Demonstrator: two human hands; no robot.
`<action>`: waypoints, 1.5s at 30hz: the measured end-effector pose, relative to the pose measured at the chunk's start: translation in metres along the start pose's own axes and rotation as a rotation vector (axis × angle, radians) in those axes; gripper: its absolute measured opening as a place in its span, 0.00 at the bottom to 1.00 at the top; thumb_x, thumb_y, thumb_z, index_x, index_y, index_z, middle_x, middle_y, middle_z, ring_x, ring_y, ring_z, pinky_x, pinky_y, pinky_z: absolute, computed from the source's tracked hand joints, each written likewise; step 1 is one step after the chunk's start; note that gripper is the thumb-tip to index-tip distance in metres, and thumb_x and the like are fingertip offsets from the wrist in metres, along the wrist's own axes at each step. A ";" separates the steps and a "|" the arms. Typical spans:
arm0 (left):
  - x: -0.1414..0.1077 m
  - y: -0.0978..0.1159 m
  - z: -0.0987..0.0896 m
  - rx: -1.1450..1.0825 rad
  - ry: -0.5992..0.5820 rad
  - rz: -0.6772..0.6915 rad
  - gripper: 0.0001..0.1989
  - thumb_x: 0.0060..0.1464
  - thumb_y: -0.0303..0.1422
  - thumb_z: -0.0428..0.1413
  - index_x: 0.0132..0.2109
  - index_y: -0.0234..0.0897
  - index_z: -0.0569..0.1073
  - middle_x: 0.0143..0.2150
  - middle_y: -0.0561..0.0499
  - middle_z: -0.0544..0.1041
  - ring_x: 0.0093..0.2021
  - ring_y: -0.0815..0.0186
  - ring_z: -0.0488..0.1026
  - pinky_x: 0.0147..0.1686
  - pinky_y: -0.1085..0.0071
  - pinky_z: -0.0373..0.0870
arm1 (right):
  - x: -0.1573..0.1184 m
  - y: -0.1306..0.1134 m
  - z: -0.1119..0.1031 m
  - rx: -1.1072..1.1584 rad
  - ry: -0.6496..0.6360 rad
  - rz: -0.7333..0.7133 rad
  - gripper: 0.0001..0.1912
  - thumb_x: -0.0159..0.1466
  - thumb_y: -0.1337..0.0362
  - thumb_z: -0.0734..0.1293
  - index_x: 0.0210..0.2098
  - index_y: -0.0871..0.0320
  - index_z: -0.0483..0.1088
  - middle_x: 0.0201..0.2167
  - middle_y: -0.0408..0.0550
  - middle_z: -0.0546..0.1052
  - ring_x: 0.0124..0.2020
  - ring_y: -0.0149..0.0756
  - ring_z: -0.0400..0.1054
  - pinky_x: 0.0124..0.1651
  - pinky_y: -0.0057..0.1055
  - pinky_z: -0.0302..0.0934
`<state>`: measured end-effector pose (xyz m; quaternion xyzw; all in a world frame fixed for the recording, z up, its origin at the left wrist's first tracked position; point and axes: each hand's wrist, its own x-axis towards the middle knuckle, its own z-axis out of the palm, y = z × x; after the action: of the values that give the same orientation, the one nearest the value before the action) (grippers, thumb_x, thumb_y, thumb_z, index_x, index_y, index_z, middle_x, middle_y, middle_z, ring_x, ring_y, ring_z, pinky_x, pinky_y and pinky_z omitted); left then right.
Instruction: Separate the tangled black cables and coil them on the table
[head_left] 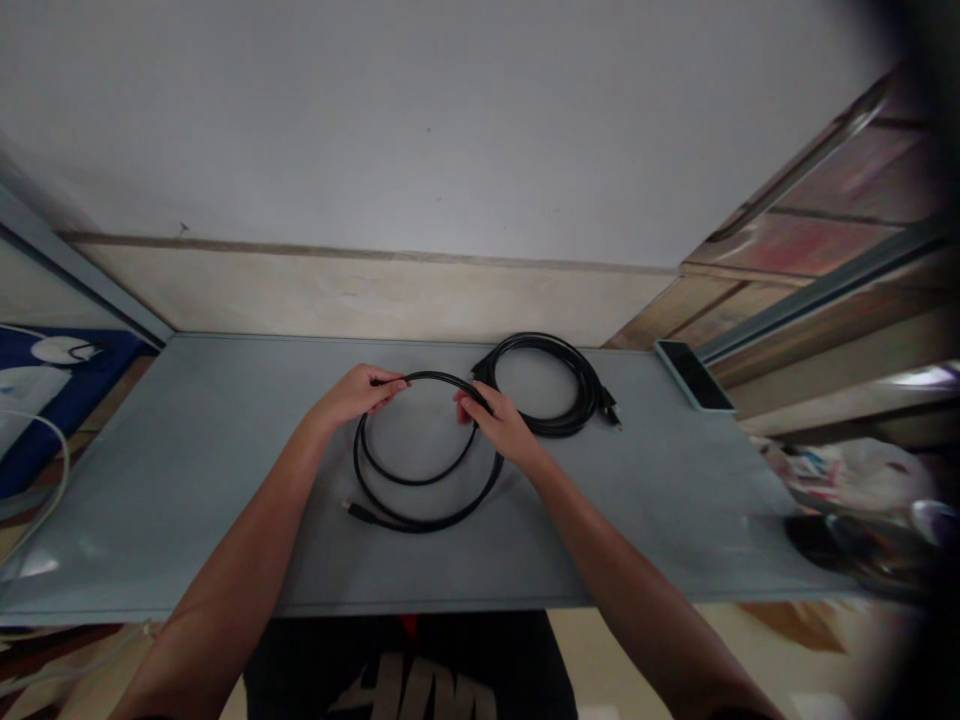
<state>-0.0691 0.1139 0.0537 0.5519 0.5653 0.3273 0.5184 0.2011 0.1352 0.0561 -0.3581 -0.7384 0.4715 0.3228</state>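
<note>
Both the left hand (360,392) and right hand (501,425) are pinching the looped black cable (420,480) lying on the desk (187,470), where a slackening grip is risking the coil springing open.

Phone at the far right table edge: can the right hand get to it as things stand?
Probably yes, once it lets go. The right hand grips the black cable loop. Between it and the phone lies only the second coiled cable, flat on the table.
</note>
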 end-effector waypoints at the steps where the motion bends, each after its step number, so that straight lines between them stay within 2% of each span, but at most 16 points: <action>1: 0.000 0.000 0.000 0.008 0.002 0.012 0.24 0.54 0.47 0.59 0.49 0.32 0.79 0.22 0.57 0.63 0.20 0.73 0.58 0.20 0.76 0.55 | -0.001 -0.001 -0.001 -0.018 -0.013 -0.020 0.12 0.68 0.56 0.61 0.34 0.57 0.70 0.27 0.44 0.74 0.30 0.32 0.68 0.38 0.29 0.62; 4: 0.002 -0.002 -0.001 0.043 0.013 0.034 0.24 0.54 0.47 0.59 0.49 0.32 0.79 0.21 0.57 0.62 0.20 0.73 0.57 0.20 0.76 0.54 | -0.003 -0.002 -0.003 -0.005 -0.065 -0.011 0.12 0.69 0.56 0.60 0.35 0.56 0.67 0.26 0.43 0.75 0.31 0.32 0.69 0.39 0.29 0.62; 7: 0.002 -0.001 -0.001 0.058 0.020 0.021 0.24 0.54 0.47 0.59 0.50 0.32 0.79 0.22 0.56 0.63 0.21 0.73 0.59 0.20 0.76 0.55 | -0.005 0.002 -0.001 0.053 -0.079 0.061 0.12 0.70 0.55 0.58 0.36 0.55 0.65 0.22 0.40 0.72 0.22 0.30 0.65 0.29 0.27 0.59; 10: 0.000 0.001 -0.002 0.024 -0.003 0.002 0.24 0.54 0.46 0.59 0.49 0.32 0.80 0.23 0.55 0.64 0.21 0.73 0.59 0.20 0.76 0.56 | -0.004 0.008 0.002 0.059 -0.003 0.091 0.12 0.70 0.55 0.56 0.37 0.55 0.65 0.20 0.39 0.70 0.18 0.28 0.60 0.23 0.25 0.55; 13: -0.003 0.005 -0.002 -0.020 -0.034 -0.004 0.23 0.53 0.46 0.60 0.49 0.32 0.80 0.23 0.55 0.64 0.21 0.74 0.59 0.19 0.76 0.55 | -0.002 0.011 0.003 0.028 0.066 0.062 0.12 0.69 0.56 0.58 0.37 0.56 0.68 0.21 0.40 0.69 0.19 0.29 0.61 0.23 0.26 0.55; 16: -0.005 0.007 0.001 -0.021 -0.073 -0.018 0.22 0.53 0.45 0.61 0.48 0.33 0.80 0.23 0.55 0.64 0.20 0.74 0.58 0.19 0.76 0.53 | 0.000 0.010 0.003 -0.049 0.095 -0.009 0.11 0.66 0.58 0.62 0.42 0.56 0.73 0.26 0.43 0.74 0.26 0.32 0.67 0.30 0.29 0.62; 18: -0.005 0.008 0.006 0.008 -0.102 -0.021 0.23 0.53 0.46 0.61 0.49 0.33 0.80 0.22 0.55 0.64 0.20 0.74 0.58 0.19 0.76 0.53 | 0.001 0.007 0.004 -0.087 0.097 -0.066 0.13 0.65 0.60 0.64 0.47 0.55 0.74 0.35 0.48 0.78 0.36 0.38 0.71 0.41 0.34 0.65; 20: -0.005 0.010 0.012 0.050 -0.102 -0.002 0.24 0.53 0.47 0.60 0.50 0.32 0.80 0.22 0.56 0.64 0.20 0.73 0.59 0.19 0.76 0.53 | 0.002 0.006 0.005 -0.102 0.093 -0.101 0.15 0.64 0.60 0.65 0.49 0.54 0.74 0.44 0.50 0.79 0.44 0.42 0.72 0.50 0.39 0.64; 22: -0.004 0.011 0.018 0.082 -0.084 0.025 0.25 0.54 0.47 0.58 0.50 0.32 0.79 0.22 0.56 0.64 0.21 0.73 0.59 0.19 0.76 0.53 | 0.003 0.007 0.007 -0.112 0.110 -0.096 0.14 0.65 0.59 0.65 0.48 0.53 0.76 0.45 0.49 0.80 0.46 0.43 0.73 0.51 0.41 0.64; 24: -0.004 0.012 0.022 0.088 -0.074 0.031 0.25 0.55 0.47 0.58 0.51 0.32 0.79 0.22 0.56 0.64 0.21 0.73 0.59 0.19 0.76 0.53 | 0.004 0.009 0.008 -0.133 0.167 -0.062 0.12 0.65 0.58 0.65 0.43 0.53 0.78 0.40 0.49 0.81 0.41 0.43 0.74 0.47 0.39 0.65; 28: -0.003 0.013 0.026 -0.006 -0.086 0.008 0.25 0.55 0.45 0.59 0.54 0.33 0.77 0.23 0.57 0.63 0.21 0.74 0.59 0.19 0.77 0.54 | 0.008 0.013 0.004 -0.184 0.379 -0.014 0.12 0.65 0.58 0.64 0.38 0.55 0.78 0.35 0.50 0.80 0.37 0.43 0.73 0.43 0.37 0.64; 32: -0.003 0.013 0.025 -0.128 -0.095 -0.006 0.21 0.55 0.44 0.60 0.48 0.30 0.77 0.24 0.56 0.63 0.20 0.75 0.59 0.19 0.77 0.54 | 0.010 0.012 -0.006 -0.194 0.544 -0.001 0.13 0.66 0.57 0.62 0.37 0.57 0.76 0.35 0.52 0.80 0.38 0.44 0.73 0.44 0.37 0.63; 37: -0.006 0.014 0.013 -0.132 -0.153 -0.031 0.19 0.56 0.46 0.58 0.40 0.31 0.74 0.24 0.56 0.64 0.21 0.75 0.60 0.20 0.76 0.57 | 0.010 0.014 -0.020 -0.269 0.697 0.026 0.17 0.66 0.54 0.61 0.37 0.59 0.75 0.35 0.55 0.79 0.38 0.45 0.71 0.42 0.36 0.62; 39: -0.006 0.011 0.009 -0.111 -0.146 -0.029 0.19 0.58 0.48 0.56 0.36 0.32 0.71 0.24 0.56 0.64 0.21 0.75 0.60 0.21 0.76 0.58 | 0.010 0.017 -0.023 -0.267 0.709 0.028 0.18 0.66 0.52 0.61 0.37 0.60 0.75 0.35 0.55 0.78 0.38 0.45 0.70 0.42 0.37 0.62; 41: -0.005 0.008 0.008 -0.074 -0.128 -0.033 0.20 0.59 0.49 0.53 0.34 0.34 0.68 0.24 0.56 0.64 0.22 0.74 0.60 0.22 0.76 0.60 | 0.011 0.019 -0.024 -0.275 0.661 0.021 0.19 0.66 0.51 0.60 0.37 0.60 0.75 0.34 0.55 0.79 0.38 0.44 0.70 0.43 0.37 0.63; 45: -0.002 0.002 0.008 0.048 -0.132 -0.024 0.21 0.61 0.51 0.47 0.35 0.37 0.65 0.26 0.54 0.68 0.24 0.70 0.67 0.27 0.72 0.66 | 0.011 0.021 -0.022 -0.332 0.592 0.017 0.19 0.66 0.54 0.59 0.36 0.61 0.76 0.34 0.52 0.79 0.37 0.43 0.72 0.42 0.36 0.63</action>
<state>-0.0612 0.1102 0.0538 0.5777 0.5443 0.2701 0.5450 0.2177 0.1612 0.0456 -0.5333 -0.6763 0.2232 0.4565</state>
